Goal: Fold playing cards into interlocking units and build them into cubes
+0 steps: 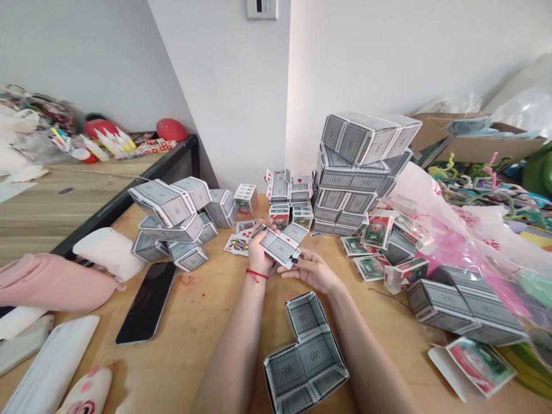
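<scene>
Toward nine o'clock we find a stack of folded-card blocks (161,201) – assembled, by our judgement. Near the centre, the left hand (259,254) lies palm up, fingers curled about a small set of folded cards (278,247); we judge that piece unfinished, not yet a closed block. Just short of six o'clock we note an L-shaped card form (317,356), seemingly joined. The right hand (318,271) is half open, fingertips at the cards' lower edge – whether pinching, we cannot tell. At two o'clock, a tall card tower (345,201) stands built.
</scene>
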Demonstrator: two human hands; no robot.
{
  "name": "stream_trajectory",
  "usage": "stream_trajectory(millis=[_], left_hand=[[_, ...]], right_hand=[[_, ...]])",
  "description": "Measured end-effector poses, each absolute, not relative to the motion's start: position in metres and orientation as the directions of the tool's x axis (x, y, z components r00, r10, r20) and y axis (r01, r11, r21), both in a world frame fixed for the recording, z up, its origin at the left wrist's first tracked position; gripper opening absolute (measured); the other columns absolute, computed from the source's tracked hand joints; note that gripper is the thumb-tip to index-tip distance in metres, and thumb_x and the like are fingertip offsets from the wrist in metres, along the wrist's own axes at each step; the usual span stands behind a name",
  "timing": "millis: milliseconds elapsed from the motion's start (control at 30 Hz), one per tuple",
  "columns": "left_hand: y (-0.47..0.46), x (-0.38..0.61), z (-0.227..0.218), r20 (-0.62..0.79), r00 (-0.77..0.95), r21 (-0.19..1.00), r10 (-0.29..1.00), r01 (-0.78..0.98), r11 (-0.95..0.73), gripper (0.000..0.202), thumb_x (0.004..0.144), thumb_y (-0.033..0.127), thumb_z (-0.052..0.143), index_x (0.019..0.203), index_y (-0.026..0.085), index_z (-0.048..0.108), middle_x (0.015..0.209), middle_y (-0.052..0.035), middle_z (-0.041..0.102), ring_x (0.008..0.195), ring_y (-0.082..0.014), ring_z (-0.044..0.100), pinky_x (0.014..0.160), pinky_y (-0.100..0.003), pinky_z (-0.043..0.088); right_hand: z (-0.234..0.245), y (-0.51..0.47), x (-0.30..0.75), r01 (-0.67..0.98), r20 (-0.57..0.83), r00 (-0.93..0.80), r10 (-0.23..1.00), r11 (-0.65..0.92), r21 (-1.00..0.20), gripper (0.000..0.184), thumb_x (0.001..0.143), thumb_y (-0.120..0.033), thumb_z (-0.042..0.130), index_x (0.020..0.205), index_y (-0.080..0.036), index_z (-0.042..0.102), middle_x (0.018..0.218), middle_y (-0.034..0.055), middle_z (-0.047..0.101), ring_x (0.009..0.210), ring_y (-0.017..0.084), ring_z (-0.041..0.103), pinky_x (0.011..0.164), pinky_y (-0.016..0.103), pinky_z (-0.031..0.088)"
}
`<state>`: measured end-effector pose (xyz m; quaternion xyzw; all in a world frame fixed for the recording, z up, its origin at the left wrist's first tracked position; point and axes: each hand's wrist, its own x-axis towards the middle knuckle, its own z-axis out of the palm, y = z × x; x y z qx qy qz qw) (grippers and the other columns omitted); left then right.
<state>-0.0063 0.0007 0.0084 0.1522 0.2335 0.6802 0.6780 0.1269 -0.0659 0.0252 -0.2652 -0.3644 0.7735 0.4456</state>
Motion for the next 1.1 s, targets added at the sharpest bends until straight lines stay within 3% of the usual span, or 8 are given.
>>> stream_trajectory(millis=[100, 233, 400, 533, 900, 1100], left_hand=[[0.002, -0.01, 0.009, -0.097, -0.045, 0.523, 0.994, -0.853, 0.012, 0.032, 0.066, 0.014, 0.059, 0.097, 0.022, 0.055, 0.097, -0.0041, 0.065, 0.067, -0.0125, 0.061, 0.07, -0.031, 0.046], [-0.001, -0.009, 0.013, -0.062, -0.039, 0.573, 0.997, -0.819, 0.004, 0.039, 0.064, 0.01, 0.062, 0.1, 0.024, 0.056, 0.097, -0.003, 0.066, 0.07, -0.0125, 0.062, 0.073, -0.03, 0.046], [-0.009, -0.004, 0.016, -0.024, 0.065, 0.601, 0.998, -0.796, 0.067, 0.042, 0.062, 0.006, 0.063, 0.1, 0.022, 0.057, 0.091, -0.0038, 0.067, 0.085, -0.0172, 0.062, 0.078, -0.032, 0.045], [-0.013, -0.001, 0.02, -0.024, 0.161, 0.637, 0.987, -0.758, 0.139, 0.04, 0.061, 0.004, 0.062, 0.097, 0.021, 0.059, 0.086, -0.0039, 0.067, 0.087, -0.0194, 0.062, 0.073, -0.031, 0.047], [-0.014, 0.002, 0.025, -0.039, 0.16, 0.704, 0.986, -0.696, 0.141, 0.04, 0.057, 0.0, 0.06, 0.091, 0.019, 0.058, 0.076, -0.0023, 0.066, 0.074, -0.0191, 0.063, 0.059, -0.026, 0.048], [-0.013, 0.002, 0.022, -0.04, 0.123, 0.751, 0.992, -0.651, 0.111, 0.029, 0.058, 0.008, 0.062, 0.085, 0.019, 0.059, 0.066, 0.0016, 0.064, 0.052, -0.0126, 0.057, 0.045, -0.022, 0.04]], right_hand=[[0.021, -0.066, 0.128, -0.514, -0.078, -0.471, 0.879, -0.345, -0.786, 0.033, 0.07, -0.03, 0.067, 0.096, -0.013, 0.054, 0.092, 0.0094, 0.065, 0.086, 0.023, 0.065, 0.079, 0.039, 0.051], [0.014, -0.062, 0.125, -0.502, -0.103, -0.43, 0.897, -0.333, -0.798, 0.031, 0.068, -0.032, 0.069, 0.089, -0.013, 0.056, 0.08, 0.0065, 0.066, 0.079, 0.022, 0.067, 0.074, 0.038, 0.053], [0.012, -0.061, 0.125, -0.492, -0.1, -0.411, 0.906, -0.312, -0.813, 0.032, 0.064, -0.034, 0.072, 0.085, -0.014, 0.057, 0.073, 0.0048, 0.066, 0.072, 0.02, 0.067, 0.069, 0.036, 0.054], [0.011, -0.061, 0.124, -0.481, -0.076, -0.403, 0.912, -0.281, -0.83, 0.037, 0.059, -0.038, 0.075, 0.083, -0.014, 0.059, 0.075, 0.006, 0.067, 0.074, 0.021, 0.067, 0.064, 0.033, 0.055], [0.006, -0.057, 0.117, -0.46, -0.077, -0.34, 0.937, -0.237, -0.856, 0.036, 0.06, -0.042, 0.072, 0.076, -0.011, 0.06, 0.069, 0.0094, 0.068, 0.068, 0.021, 0.067, 0.055, 0.029, 0.054], [0.006, -0.058, 0.115, -0.457, -0.132, -0.312, 0.941, -0.27, -0.848, 0.033, 0.063, -0.04, 0.072, 0.073, -0.011, 0.06, 0.059, 0.007, 0.067, 0.054, 0.016, 0.065, 0.052, 0.026, 0.054]])
